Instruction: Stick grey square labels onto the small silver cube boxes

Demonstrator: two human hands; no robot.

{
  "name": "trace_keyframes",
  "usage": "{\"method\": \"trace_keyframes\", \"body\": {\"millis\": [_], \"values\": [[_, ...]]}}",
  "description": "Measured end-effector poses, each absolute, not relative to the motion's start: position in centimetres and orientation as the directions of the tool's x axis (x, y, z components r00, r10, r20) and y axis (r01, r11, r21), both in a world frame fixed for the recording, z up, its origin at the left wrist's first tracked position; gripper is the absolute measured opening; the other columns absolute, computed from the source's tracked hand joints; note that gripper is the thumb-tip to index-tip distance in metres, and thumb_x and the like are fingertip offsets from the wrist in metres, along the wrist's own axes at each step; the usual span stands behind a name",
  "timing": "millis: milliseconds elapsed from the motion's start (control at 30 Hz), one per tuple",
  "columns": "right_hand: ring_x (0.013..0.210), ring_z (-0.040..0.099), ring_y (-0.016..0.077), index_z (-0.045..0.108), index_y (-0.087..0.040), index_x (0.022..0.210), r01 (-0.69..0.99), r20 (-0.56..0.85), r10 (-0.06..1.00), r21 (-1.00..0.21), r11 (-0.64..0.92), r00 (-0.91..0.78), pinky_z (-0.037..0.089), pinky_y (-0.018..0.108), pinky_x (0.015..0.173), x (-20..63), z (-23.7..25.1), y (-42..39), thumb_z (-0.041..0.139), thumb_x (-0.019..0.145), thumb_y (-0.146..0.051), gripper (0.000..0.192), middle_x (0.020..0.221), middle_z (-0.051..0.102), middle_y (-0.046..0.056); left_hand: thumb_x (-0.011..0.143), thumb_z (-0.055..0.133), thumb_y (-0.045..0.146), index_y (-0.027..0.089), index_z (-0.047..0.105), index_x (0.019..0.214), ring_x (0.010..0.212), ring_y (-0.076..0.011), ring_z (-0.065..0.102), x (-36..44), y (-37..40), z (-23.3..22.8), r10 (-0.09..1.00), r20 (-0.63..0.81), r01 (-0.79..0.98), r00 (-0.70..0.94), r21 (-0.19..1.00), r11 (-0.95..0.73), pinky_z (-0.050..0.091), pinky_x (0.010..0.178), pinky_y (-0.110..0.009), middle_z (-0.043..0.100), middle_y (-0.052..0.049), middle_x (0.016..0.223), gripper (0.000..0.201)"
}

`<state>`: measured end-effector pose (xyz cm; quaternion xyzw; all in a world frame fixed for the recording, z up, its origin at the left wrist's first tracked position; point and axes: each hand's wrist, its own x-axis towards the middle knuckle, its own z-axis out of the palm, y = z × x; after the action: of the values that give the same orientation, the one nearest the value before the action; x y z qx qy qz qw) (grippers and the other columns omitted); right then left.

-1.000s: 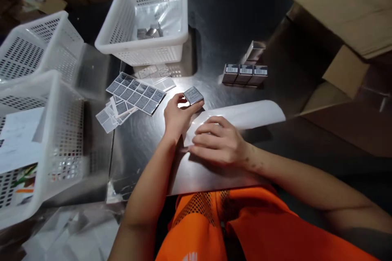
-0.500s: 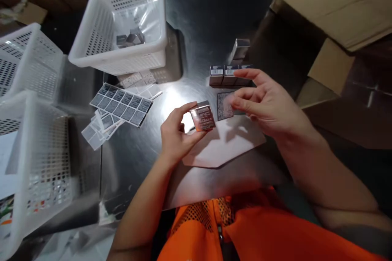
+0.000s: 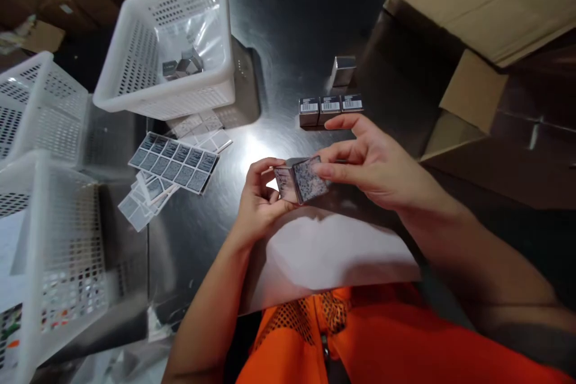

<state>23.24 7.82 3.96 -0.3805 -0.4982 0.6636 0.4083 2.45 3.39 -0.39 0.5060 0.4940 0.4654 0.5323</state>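
Note:
My left hand [image 3: 261, 201] grips a small shiny box [image 3: 287, 185] between thumb and fingers. Between the thumb and a finger of my right hand [image 3: 360, 159] is a square printed sticker [image 3: 310, 180], its left edge at the box's right edge; whether it is stuck there I cannot tell. Beyond my right fingers stand three small dark boxes [image 3: 330, 105] in a row, barcodes on top. Behind them is one more silvery box [image 3: 343, 71]. Sheets of dark printed stickers [image 3: 174, 162] lie overlapping to the left of my left hand.
A white perforated basket [image 3: 166, 102] at the back left holds several small boxes [image 3: 182, 65] and clear plastic. More white baskets [image 3: 42, 192] line the left edge. Large cardboard boxes [image 3: 468, 0] stand on the right. White paper [image 3: 333, 246] lies in front of me on the metal table.
My right hand has moved left and brought the sticker against the box. The box in my left hand has turned, so its printed face is seen more from the side.

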Motion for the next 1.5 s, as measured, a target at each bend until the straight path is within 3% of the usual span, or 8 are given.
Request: {"method": "trace_keyframes", "body": {"millis": [200, 367, 733, 1000, 1133, 1267, 1367, 1500], "values": [[0.064, 0.07, 0.015, 0.046, -0.023, 0.118, -0.152, -0.081, 0.924, -0.977, -0.147, -0.373, 0.054, 0.024, 0.054, 22.8, 3.8, 7.5, 0.089, 0.071, -0.034, 0.065, 0.082, 0.074, -0.003, 0.062, 0.085, 0.035, 0.031, 0.046, 0.108, 0.04, -0.0021, 0.027, 2.7, 3.3, 0.0, 0.998, -0.05, 0.049, 0.046, 0.998, 0.048, 0.019, 0.041, -0.022, 0.065, 0.005, 0.086, 0.061], [0.062, 0.07, 0.0151, 0.047, -0.023, 0.117, -0.149, -0.076, 0.926, -0.979, -0.14, -0.369, 0.054, 0.024, 0.053, 22.8, 3.9, 7.4, 0.089, 0.071, -0.033, 0.063, 0.08, 0.073, -0.003, 0.059, 0.089, 0.052, 0.031, 0.044, 0.107, 0.04, -0.0017, 0.027, 2.6, 3.4, 0.0, 0.995, -0.091, 0.089, 0.043, 0.992, 0.087, 0.021, 0.04, -0.024, 0.068, 0.001, 0.097, 0.069], [0.059, 0.068, 0.0118, 0.045, -0.024, 0.113, -0.158, -0.083, 0.925, -0.976, -0.151, -0.37, 0.049, 0.02, 0.051, 22.7, 4.0, 7.3, 0.086, 0.072, -0.028, 0.058, 0.079, 0.074, -0.005, 0.06, 0.088, 0.055, 0.031, 0.043, 0.107, 0.04, -0.0017, 0.027, 2.6, 3.2, -0.2, 0.996, -0.079, 0.086, 0.048, 0.993, 0.075, 0.021, 0.04, -0.023, 0.068, 0.001, 0.098, 0.07], [0.058, 0.064, 0.0096, 0.042, -0.024, 0.11, -0.164, -0.121, 0.919, -0.967, -0.195, -0.376, 0.043, 0.019, 0.051, 22.5, 4.2, 7.3, 0.085, 0.07, -0.026, 0.059, 0.075, 0.072, -0.007, 0.064, 0.086, 0.032, 0.031, 0.047, 0.107, 0.04, -0.0023, 0.029, 2.5, 3.3, -0.6, 0.998, -0.053, 0.018, 0.031, 0.998, 0.053, 0.023, 0.041, -0.021, 0.065, 0.006, 0.084, 0.058], [0.063, 0.065, 0.0106, 0.041, -0.024, 0.11, -0.208, -0.137, 0.928, -0.954, -0.219, -0.347, 0.048, 0.021, 0.059, 22.2, 4.6, 6.9, 0.086, 0.067, -0.025, 0.062, 0.073, 0.07, -0.009, 0.061, 0.086, 0.025, 0.029, 0.048, 0.103, 0.04, -0.0028, 0.037, 3.0, 2.9, 0.1, 0.998, -0.069, -0.019, -0.012, 0.997, 0.069, 0.031, 0.042, -0.018, 0.07, 0.007, 0.08, 0.056], [0.063, 0.064, 0.0118, 0.045, -0.024, 0.113, -0.222, -0.165, 0.938, -0.946, -0.238, -0.305, 0.053, 0.026, 0.066, 21.9, 4.7, 6.3, 0.092, 0.06, -0.027, 0.071, 0.07, 0.068, -0.009, 0.06, 0.091, 0.03, 0.029, 0.052, 0.107, 0.063, -0.0132, 0.069, 3.7, 1.9, 0.5, 0.98, -0.133, -0.095, -0.147, 0.988, 0.12, 0.053, 0.057, -0.021, 0.077, 0.001, 0.095, 0.061], [0.071, 0.066, 0.0144, 0.049, -0.024, 0.116, -0.207, -0.145, 0.94, -0.954, -0.216, -0.309, 0.054, 0.028, 0.071, 22.0, 4.3, 6.5, 0.097, 0.054, -0.029, 0.079, 0.071, 0.068, -0.008, 0.054, 0.095, 0.036, 0.031, 0.056, 0.107, 0.074, -0.0192, 0.075, 4.1, 1.8, 0.3, 0.975, -0.127, -0.117, -0.181, 0.987, 0.107, 0.058, 0.063, -0.024, 0.078, 0.001, 0.092, 0.066], [0.067, 0.062, 0.0132, 0.052, -0.023, 0.121, -0.112, -0.136, 0.923, -0.976, -0.187, -0.359, 0.049, 0.023, 0.063, 22.7, 4.0, 6.7, 0.101, 0.046, -0.029, 0.09, 0.069, 0.066, -0.008, 0.038, 0.098, 0.046, 0.04, 0.064, 0.096, 0.07, -0.0315, 0.076, 4.5, 1.8, 0.0, 0.975, -0.129, -0.152, -0.183, 0.983, 0.101, 0.063, 0.061, -0.042, 0.079, 0.005, 0.084, 0.068]]}}
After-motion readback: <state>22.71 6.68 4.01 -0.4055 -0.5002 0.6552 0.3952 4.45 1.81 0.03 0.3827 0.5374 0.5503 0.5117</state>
